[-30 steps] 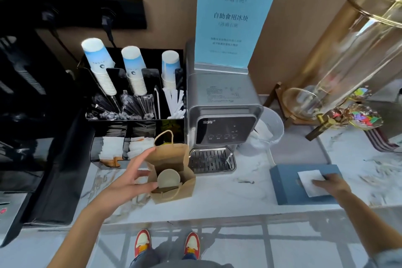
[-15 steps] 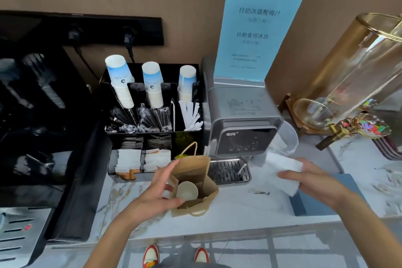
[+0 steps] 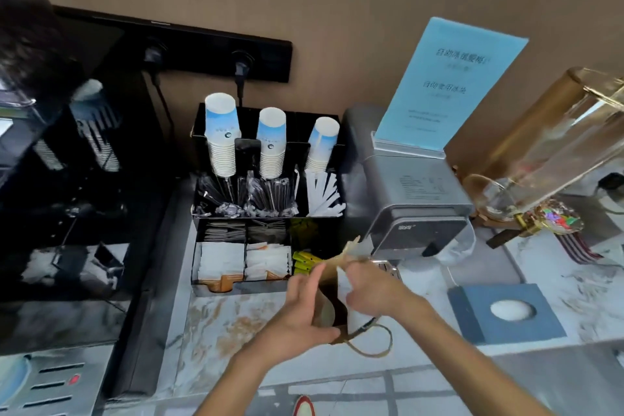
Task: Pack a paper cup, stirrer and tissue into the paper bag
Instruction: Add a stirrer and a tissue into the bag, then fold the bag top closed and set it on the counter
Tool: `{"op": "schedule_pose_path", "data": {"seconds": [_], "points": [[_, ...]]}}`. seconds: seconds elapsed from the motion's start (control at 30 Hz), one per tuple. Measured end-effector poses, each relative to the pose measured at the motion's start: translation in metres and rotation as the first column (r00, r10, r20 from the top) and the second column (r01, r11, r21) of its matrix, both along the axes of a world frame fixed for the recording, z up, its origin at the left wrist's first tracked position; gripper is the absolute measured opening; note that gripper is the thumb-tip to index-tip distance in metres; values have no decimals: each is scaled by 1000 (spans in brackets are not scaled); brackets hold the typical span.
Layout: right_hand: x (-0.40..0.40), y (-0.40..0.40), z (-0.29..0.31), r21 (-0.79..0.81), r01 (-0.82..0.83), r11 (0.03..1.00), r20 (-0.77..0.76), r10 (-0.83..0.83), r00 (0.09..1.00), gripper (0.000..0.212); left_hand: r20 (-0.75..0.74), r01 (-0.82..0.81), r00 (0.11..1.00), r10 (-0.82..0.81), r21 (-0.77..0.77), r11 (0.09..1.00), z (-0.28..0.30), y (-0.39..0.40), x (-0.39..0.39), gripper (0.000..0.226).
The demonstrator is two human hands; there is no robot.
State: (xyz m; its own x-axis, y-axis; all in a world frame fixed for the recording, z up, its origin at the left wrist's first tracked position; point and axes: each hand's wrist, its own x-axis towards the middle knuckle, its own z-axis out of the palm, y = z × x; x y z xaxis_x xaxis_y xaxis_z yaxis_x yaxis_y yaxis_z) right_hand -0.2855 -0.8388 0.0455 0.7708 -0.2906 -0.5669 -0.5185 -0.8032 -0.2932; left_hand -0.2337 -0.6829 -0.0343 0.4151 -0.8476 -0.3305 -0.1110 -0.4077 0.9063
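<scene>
A person's right hand is feeding a white tissue into the brown paper bag lying tilted on the marble desk, its grip pinching the sheet, while the left hand is bracing the bag's mouth with fingers spread, grasping nothing. Keeping that mouth wide and pushing the tissue down beside the paper cup inside looks wise. The bag is creased, with one looped handle trailing forward.
</scene>
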Motion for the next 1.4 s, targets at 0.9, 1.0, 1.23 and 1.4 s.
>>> {"op": "schedule_pose_path", "data": {"seconds": [0.9,1.0,1.23,1.4], "points": [[19,-20,-24,133,-88,987,-135,106,985,24,45,-5,999,9,-82,997,-5,13,15,96],[-24,-49,21,355,191,915,95,-239,966,25,48,-84,995,90,-115,990,5,28,34,77],[-97,-108,-58,187,348,919,-62,-342,938,29,121,-129,986,117,102,986,-23,57,53,80],[-69,-77,-113,303,216,928,-132,-184,974,66,166,69,978,-124,303,950,-61,25,29,74]]}}
